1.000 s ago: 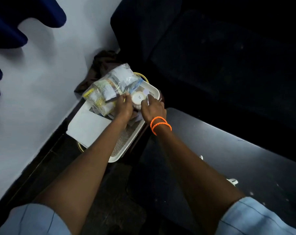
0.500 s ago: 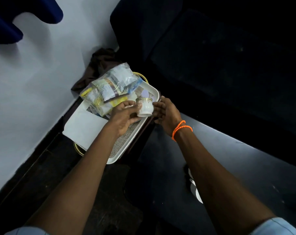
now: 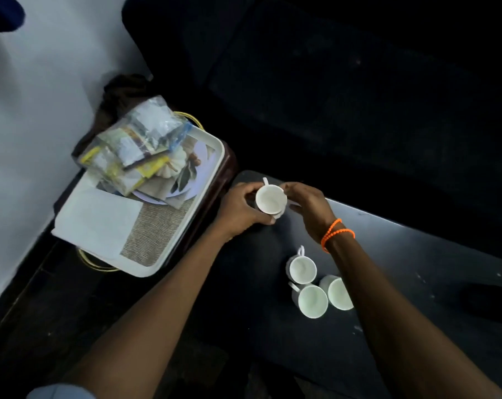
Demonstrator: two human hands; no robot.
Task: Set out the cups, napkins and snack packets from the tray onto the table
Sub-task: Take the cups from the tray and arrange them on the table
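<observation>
Both arms reach forward; left hand (image 3: 239, 207) and right hand (image 3: 308, 204) grip one cup (image 3: 271, 199) (upright) over the table (image 3: 416, 254).

Crumpled dark brown cloth (image 3: 120, 96), against the white wall (image 3: 28, 110), behind the tray's far corner. Dark blue rounded object (image 3: 2, 12), top left corner. Orange beaded bracelets (image 3: 336, 234), one wrist.

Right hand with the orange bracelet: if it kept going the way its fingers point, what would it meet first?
The white ceramic cup it already holds; beyond that, the left hand.
</observation>
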